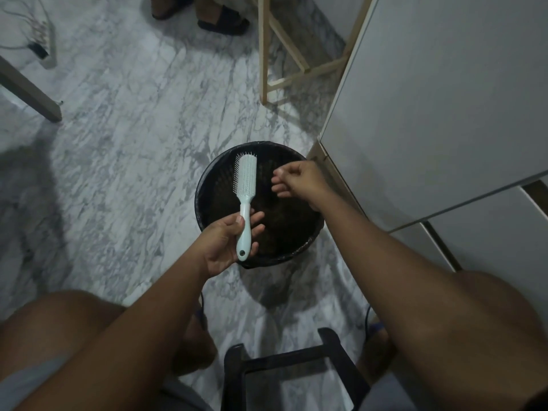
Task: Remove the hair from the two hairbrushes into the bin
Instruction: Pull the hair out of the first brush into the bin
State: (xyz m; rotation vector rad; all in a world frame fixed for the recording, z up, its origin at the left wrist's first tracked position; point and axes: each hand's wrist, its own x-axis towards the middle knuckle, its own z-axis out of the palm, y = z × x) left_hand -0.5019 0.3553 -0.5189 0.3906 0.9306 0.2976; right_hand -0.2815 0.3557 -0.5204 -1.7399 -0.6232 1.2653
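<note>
Grey-veined marble floor [133, 114] fills most of the view, and just below the middle of the frame stands a round black bin [216, 188] with a dark liner. Over its left half hangs a pale hairbrush [245, 185], bristles turned up and to the left, head pointing toward the top of the frame. The left hand [225, 241] grasps it by the handle, thumb on one side and fingers wrapped behind, probably so that anything pulled loose drops straight into the bin. The right hand [296, 180] hovers over the bin's upper right part, apart from the brush, its fingers curled and the tips drawn together. It looks like the pose for dropping a pinch of hair, yet I cannot tell whether it holds any strands or nothing at all. Hair among the bristles is too fine to make out, and the bin's inside is too dark to show its contents. Only one brush is visible, the second being nowhere in frame. A white cabinet [444, 99] takes up the right side, a wooden frame [264, 54] stands at upper centre, and a black stool [281, 366] is cut off at the bottom edge.
</note>
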